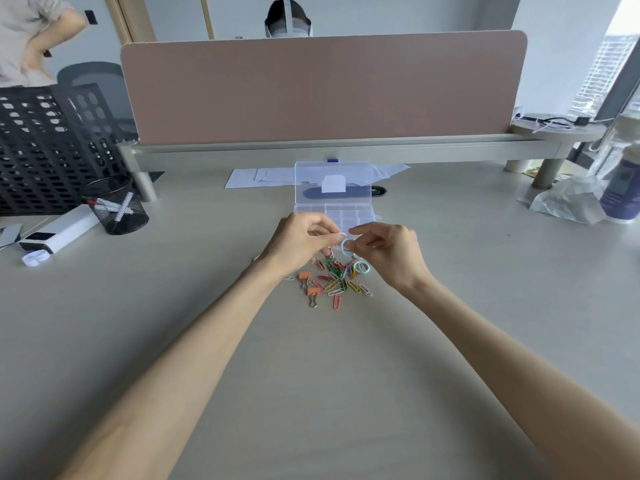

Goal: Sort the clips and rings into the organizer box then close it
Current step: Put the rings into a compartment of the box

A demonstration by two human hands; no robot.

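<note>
A clear plastic organizer box (349, 214) stands open on the desk, its lid (332, 181) tilted upright behind the compartments. In front of it lies a heap of coloured paper clips (337, 277), two orange binder clips (309, 284) and a pale ring (362, 268). My left hand (301, 242) and my right hand (389, 252) meet just above the heap, at the box's near edge. Both pinch a light blue ring (346, 244) between fingertips.
A black mesh pen cup (116, 206) and a white device (59, 233) sit at the left. Papers (263, 176) lie behind the box. A pink divider panel (322, 88) closes off the desk's far side. Bottles in plastic wrap (602, 188) stand at the right.
</note>
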